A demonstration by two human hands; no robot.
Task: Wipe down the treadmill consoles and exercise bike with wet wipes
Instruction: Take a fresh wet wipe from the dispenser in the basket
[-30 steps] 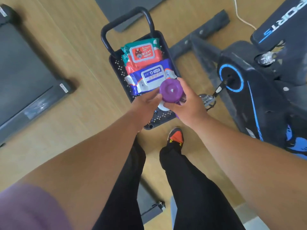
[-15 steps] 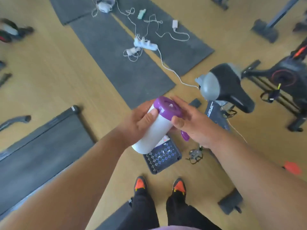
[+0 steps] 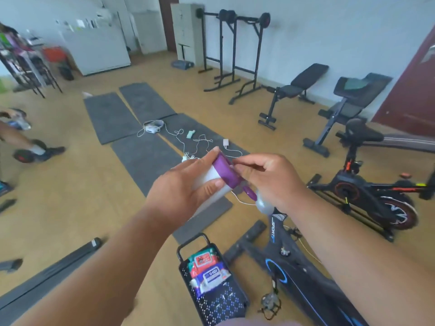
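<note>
Raised from just above the basket to chest height, the wipe canister (image 3: 213,183) now sits tilted in front of the person, with the view lifted from the floor to the whole gym. The left hand (image 3: 181,191) wraps its grip around the white body, thumb across the front, while the right hand (image 3: 266,177) pinches at the mouth of the purple lid (image 3: 226,171), whose flip cap (image 3: 248,192) hangs open below. No wipe is clearly seen between the fingers yet. The basket (image 3: 231,307) stands on the floor below, holding two flat wipe packs (image 3: 208,270), just beside the blue exercise bike (image 3: 296,267). A pull that is too quick could likely tear the sheet at the slot or drag out several at once; with the canister tilted and both hands busy, a loose left grip could let it slip toward the floor.
</note>
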